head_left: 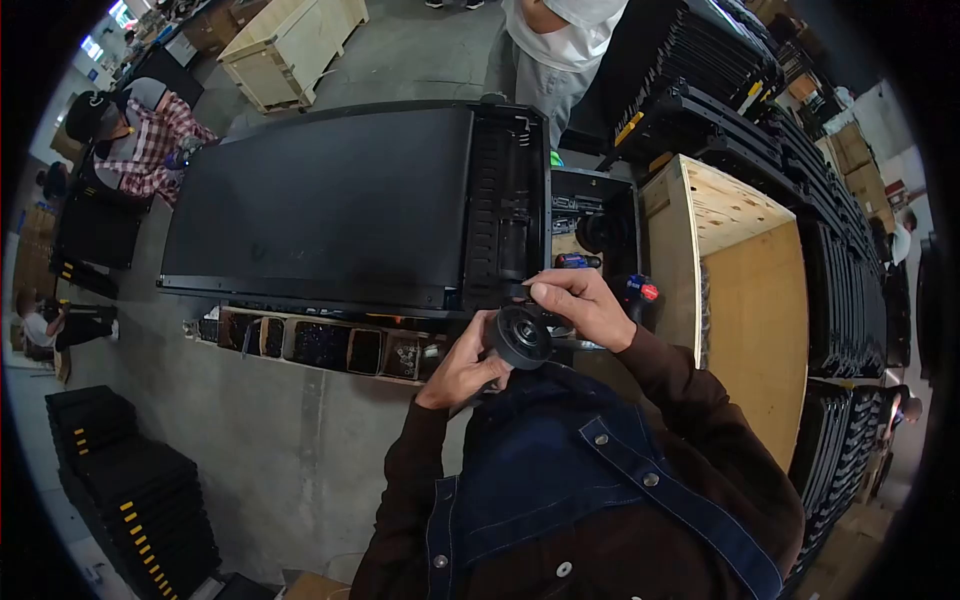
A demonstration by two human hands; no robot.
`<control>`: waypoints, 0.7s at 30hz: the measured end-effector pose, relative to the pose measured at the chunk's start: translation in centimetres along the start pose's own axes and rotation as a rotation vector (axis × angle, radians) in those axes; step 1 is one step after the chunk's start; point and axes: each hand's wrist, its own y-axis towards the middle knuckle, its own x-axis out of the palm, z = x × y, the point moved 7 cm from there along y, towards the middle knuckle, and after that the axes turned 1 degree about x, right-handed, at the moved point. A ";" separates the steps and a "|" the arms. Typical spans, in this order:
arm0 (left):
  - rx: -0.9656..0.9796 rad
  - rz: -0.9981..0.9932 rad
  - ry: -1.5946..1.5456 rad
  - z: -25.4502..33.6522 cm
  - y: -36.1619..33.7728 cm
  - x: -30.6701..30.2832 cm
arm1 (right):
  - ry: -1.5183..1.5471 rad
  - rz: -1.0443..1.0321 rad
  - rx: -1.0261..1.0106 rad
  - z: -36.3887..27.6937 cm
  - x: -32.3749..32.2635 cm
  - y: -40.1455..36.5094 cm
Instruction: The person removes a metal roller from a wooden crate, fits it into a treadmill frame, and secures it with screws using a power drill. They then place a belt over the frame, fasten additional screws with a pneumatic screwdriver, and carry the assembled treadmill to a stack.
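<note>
My left hand (463,368) is closed around a round black wheel (522,338) with a recessed hub, held in front of my apron. Just above the wheel, my right hand (588,304) is pinched, thumb against fingers, at a small dark piece (517,291) whose kind I cannot make out. Whether that piece is joined to the wheel is not clear. Right behind my hands stands a large black cabinet-like unit (320,200) with a slotted end section. A blue and black power tool (578,261) lies close beyond my right hand.
A black tray (636,215) of hardware sits beside the unit, with a red-tipped tool (642,288) nearby. Small parts boxes (310,342) line the unit's near side. An open plywood crate (755,330) stands right. Two people (140,145) (565,45) are beside the unit.
</note>
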 end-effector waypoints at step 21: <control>-0.094 0.471 0.157 5.0 5.2 -3.1 | -0.704 0.284 -0.536 -3.3 -2.1 3.0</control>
